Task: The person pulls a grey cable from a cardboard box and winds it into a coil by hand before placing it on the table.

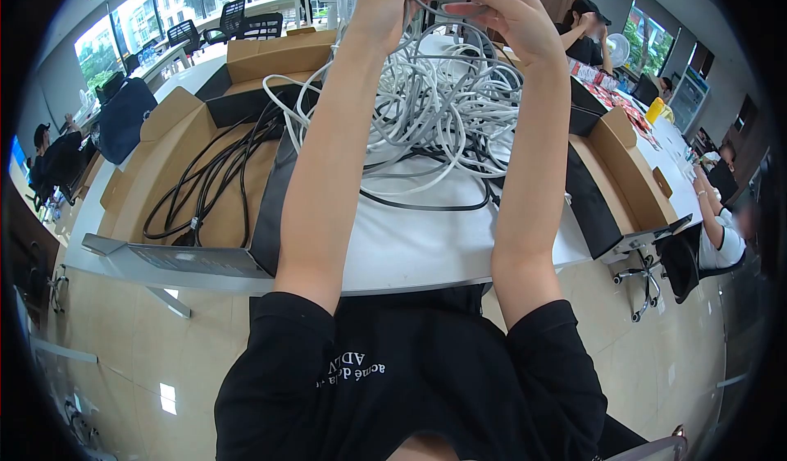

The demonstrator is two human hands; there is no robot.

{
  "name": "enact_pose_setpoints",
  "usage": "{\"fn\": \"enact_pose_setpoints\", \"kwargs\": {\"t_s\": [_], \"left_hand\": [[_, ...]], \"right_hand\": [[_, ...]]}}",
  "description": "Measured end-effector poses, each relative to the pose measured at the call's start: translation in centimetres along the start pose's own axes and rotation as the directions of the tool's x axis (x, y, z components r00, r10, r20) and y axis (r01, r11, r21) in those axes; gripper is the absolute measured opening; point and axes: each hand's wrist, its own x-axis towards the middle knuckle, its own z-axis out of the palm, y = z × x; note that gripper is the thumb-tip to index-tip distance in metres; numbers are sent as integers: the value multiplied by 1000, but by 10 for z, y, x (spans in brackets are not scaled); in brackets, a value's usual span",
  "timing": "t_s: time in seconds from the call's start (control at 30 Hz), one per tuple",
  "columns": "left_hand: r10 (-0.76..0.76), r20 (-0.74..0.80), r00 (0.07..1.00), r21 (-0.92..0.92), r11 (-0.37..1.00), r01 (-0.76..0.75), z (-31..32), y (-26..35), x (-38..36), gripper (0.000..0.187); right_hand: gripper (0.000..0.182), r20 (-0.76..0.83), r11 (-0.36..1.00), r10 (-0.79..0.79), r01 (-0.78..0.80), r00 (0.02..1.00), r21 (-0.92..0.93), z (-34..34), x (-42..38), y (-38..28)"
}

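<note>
At the top of the view, my left hand (387,8) is closed, its fingers wrapped round a grey cable. My right hand (518,20) is beside it with fingers partly bent and loops of the same grey cable (447,2) running through them. Below and behind my hands lies a large tangled heap of white and grey cables (447,104) on the white table. A black cable (443,207) curves out at the heap's near side. The upper edge of the frame cuts off part of both hands.
Left of my arms, an open cardboard box (176,145) holds a coiled black cable (201,182). Another open box (615,174) stands on the right, and a third (266,63) behind. A white table (385,264) lies beneath. Several people sit around the room.
</note>
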Motion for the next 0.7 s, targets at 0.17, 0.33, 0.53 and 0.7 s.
{"fn": "enact_pose_setpoints", "kwargs": {"t_s": [0.17,0.33,0.53,0.7], "left_hand": [[110,8,994,437,893,-103,-10,19,-2,37],[156,-7,988,611,782,-120,5,29,-11,35],[155,-24,988,631,769,-105,14,22,-11,34],[95,31,995,542,835,-97,13,23,-12,34]], "right_hand": [[48,123,993,-120,119,985,16,1,-9,-6],[58,223,987,-161,152,961,57,-4,-3,-2],[84,306,934,-214,103,928,343,3,6,9],[86,322,953,-157,58,934,297,4,7,8]]}}
